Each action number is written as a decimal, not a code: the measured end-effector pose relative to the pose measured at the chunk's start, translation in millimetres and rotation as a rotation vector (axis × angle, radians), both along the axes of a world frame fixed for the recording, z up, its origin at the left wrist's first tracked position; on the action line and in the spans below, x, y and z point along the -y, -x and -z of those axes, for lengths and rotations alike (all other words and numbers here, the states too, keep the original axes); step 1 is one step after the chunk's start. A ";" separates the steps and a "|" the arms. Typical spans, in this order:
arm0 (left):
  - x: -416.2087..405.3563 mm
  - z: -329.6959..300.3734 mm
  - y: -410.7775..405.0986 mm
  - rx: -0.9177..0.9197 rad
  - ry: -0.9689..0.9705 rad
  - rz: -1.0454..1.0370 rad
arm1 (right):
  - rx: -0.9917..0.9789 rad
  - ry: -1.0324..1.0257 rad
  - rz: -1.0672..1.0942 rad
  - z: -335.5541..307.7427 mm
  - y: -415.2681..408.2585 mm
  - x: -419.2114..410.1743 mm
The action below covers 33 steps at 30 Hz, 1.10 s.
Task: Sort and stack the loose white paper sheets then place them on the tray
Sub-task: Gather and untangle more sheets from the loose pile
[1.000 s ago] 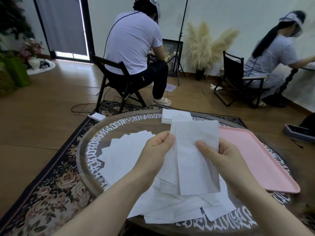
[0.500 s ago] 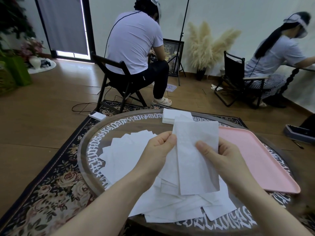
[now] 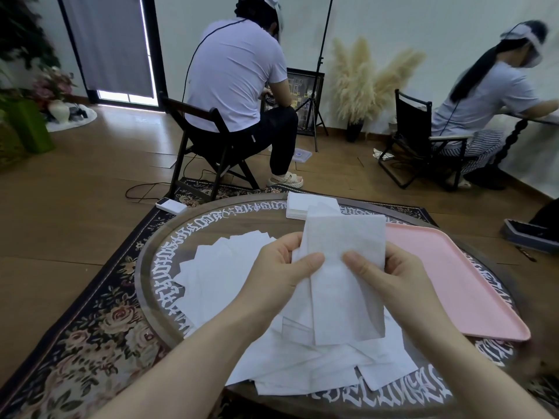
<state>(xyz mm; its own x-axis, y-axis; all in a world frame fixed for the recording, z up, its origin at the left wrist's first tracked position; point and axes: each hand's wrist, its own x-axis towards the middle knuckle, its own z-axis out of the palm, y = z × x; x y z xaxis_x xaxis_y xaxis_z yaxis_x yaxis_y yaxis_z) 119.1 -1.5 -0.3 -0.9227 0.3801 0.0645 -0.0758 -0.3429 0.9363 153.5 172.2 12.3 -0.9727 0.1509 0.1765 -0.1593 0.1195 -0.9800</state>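
Both thumbs have slid closer together on my held white paper sheets. Left hand and right hand pinch them above the round lettered table; I should square edges before stacking.

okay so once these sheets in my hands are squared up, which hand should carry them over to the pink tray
Probably the right hand. The pink tray lies on its side of the round table, just beyond it, and it already pinches the held sheets. The left hand would have to cross over.

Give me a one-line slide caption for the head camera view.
Both hands, left and right, hold white sheets above the loose pile, pink tray empty alongside.
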 end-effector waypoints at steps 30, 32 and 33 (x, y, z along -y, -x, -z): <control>3.8 0.5 2.8 -0.018 0.016 -0.062 | -0.222 0.028 0.010 -6.5 1.3 -2.4; 3.5 0.4 2.7 -0.022 0.018 -0.063 | -0.195 0.030 -0.007 -6.6 1.3 -2.1; 3.3 0.3 2.7 -0.023 0.020 -0.066 | -0.185 0.024 -0.019 -6.6 1.3 -2.2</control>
